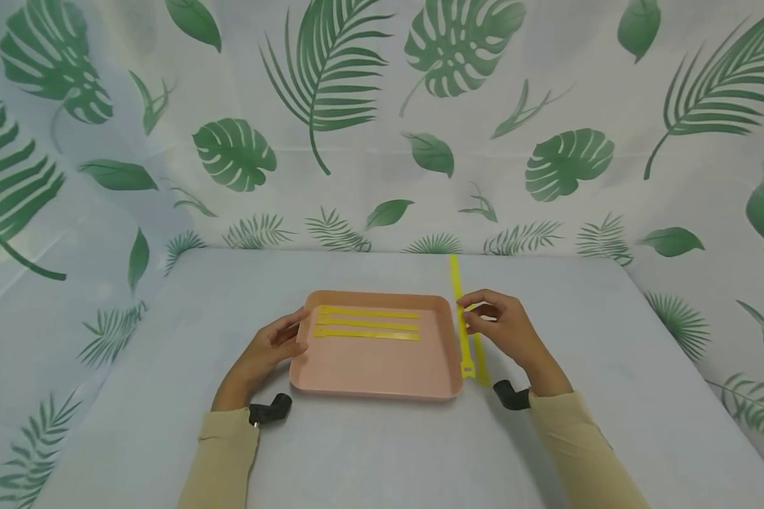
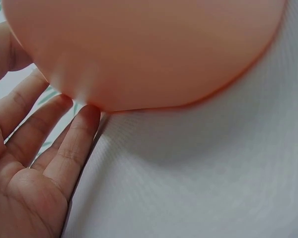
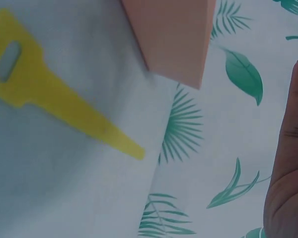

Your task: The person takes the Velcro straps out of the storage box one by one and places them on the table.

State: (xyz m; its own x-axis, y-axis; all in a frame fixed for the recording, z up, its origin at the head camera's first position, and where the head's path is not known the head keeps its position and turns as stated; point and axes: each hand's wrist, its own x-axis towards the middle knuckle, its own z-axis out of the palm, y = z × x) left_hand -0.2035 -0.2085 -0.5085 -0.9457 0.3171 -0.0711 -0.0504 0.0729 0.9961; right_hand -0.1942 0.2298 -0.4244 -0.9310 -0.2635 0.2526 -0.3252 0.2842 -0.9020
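A shallow pink tray (image 1: 375,367) rests on the table, with three flat yellow cable ties side by side along its far half. My left hand (image 1: 269,353) holds the tray's left rim; in the left wrist view its fingertips (image 2: 87,119) touch the outer wall. Just off the tray's right side, my right hand (image 1: 503,326) pinches a long yellow cable tie (image 1: 464,350) between thumb and fingers, its slotted head toward me. Another yellow cable tie (image 1: 481,367) lies on the table beneath that hand, partly hidden. The right wrist view shows a slotted yellow tie (image 3: 74,101) close up.
The pale table (image 1: 369,459) ends at the back against a leaf-printed cloth (image 1: 356,184), which also hangs along both sides. Black wrist mounts (image 1: 512,396) stick out from both sleeves near the tray's front corners.
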